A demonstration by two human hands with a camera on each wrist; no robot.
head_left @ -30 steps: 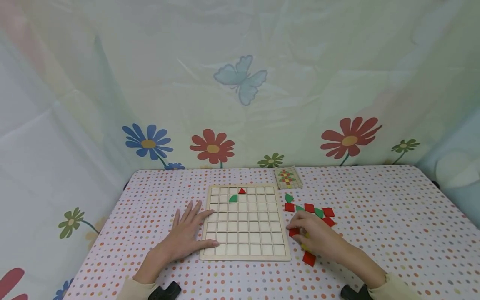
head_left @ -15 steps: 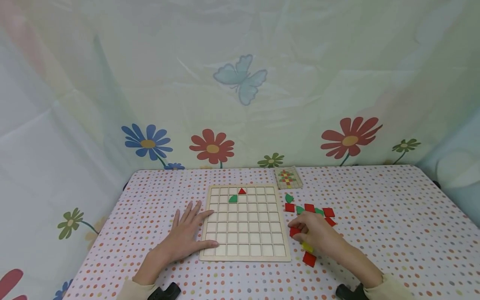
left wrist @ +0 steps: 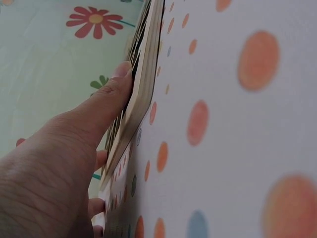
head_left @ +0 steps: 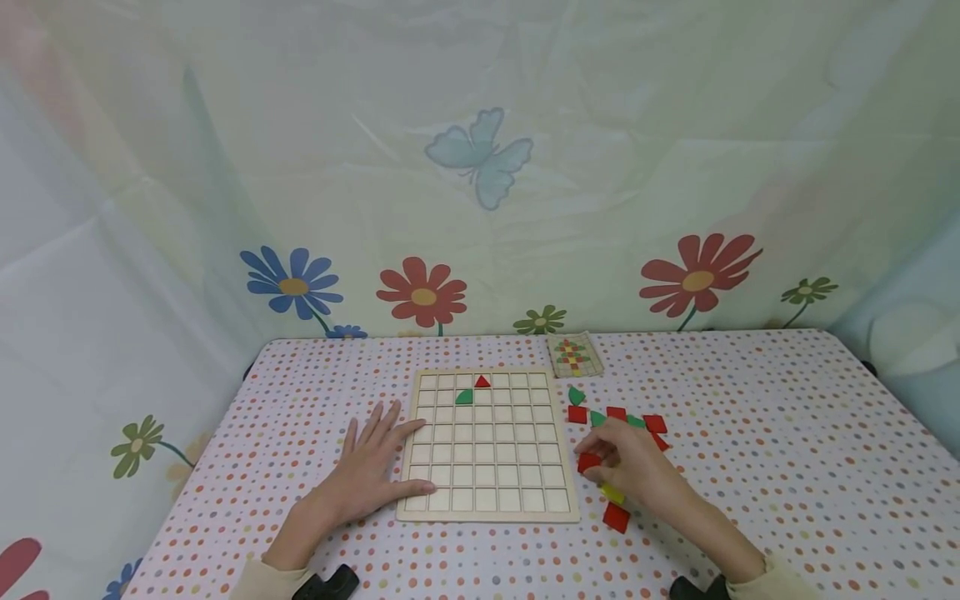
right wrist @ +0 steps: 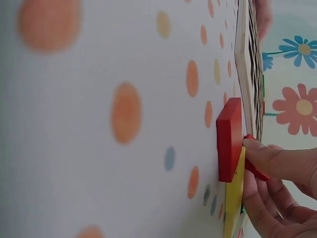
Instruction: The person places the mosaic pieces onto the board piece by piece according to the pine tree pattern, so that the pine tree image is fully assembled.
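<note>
My left hand rests with spread fingers on the left edge of a wooden grid board; in the left wrist view its thumb lies on the rim. A red triangle tile and a green curved tile sit in the board's upper cells. Right of the board, my right hand pinches a red tile between thumb and fingers. In the right wrist view that tile shows tilted beside a yellow tile. Another red tile lies below the hand.
Several red and green tiles, among them a red square and a green leaf-shaped tile, lie beyond the right hand. A pattern card lies at the table's back edge. Dotted cloth covers the table, with a flowered curtain behind.
My right hand has shifted slightly, and more of the yellow tile beneath it shows. The red tile stays in its fingers. My left hand has kept its place on the board.
</note>
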